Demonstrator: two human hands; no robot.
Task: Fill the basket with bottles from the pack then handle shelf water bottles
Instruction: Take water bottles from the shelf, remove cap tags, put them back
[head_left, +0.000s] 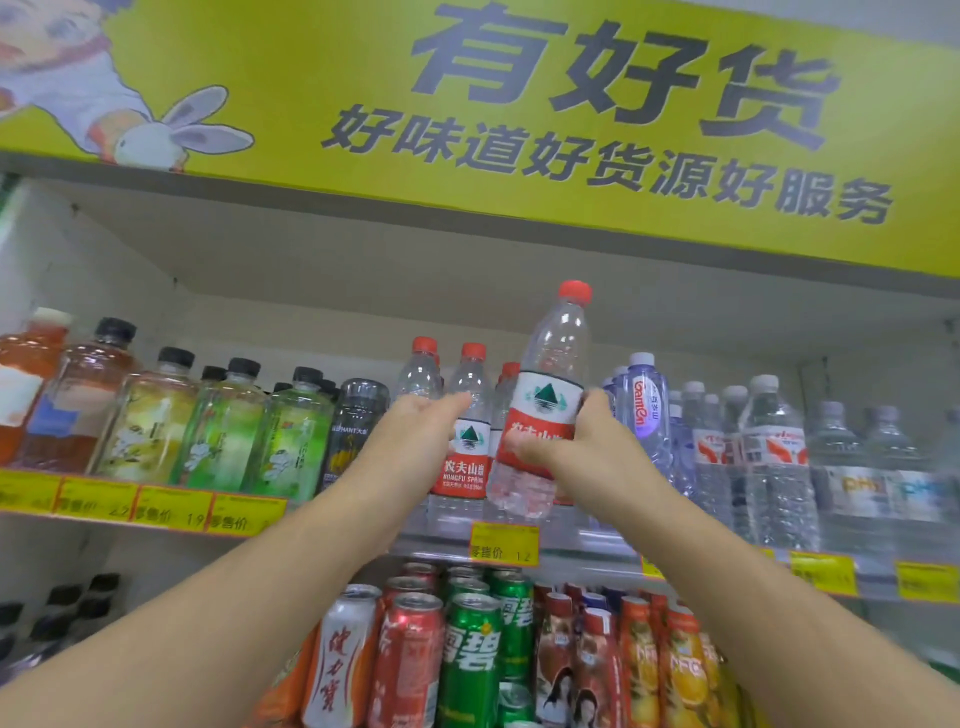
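A red-capped water bottle (540, 410) is held up in front of the upper shelf (519, 545), tilted slightly, its base lifted clear of the row of matching bottles (470, 431) standing behind it. It is gripped by the right hand (566, 441) at the red and white label, thumb across the front and fingers curled round the far side. The left hand (415, 431) is stretched flat, fingers straight, and is laid against the standing bottles just beside it, holding nothing. The bottle appears full and so is judged moderately heavy for its size (the thin clear wall would likely give under a hard squeeze). The ribbed lower body may be slippery; the labelled waist is judged the surest place to be taken. No basket is seen.
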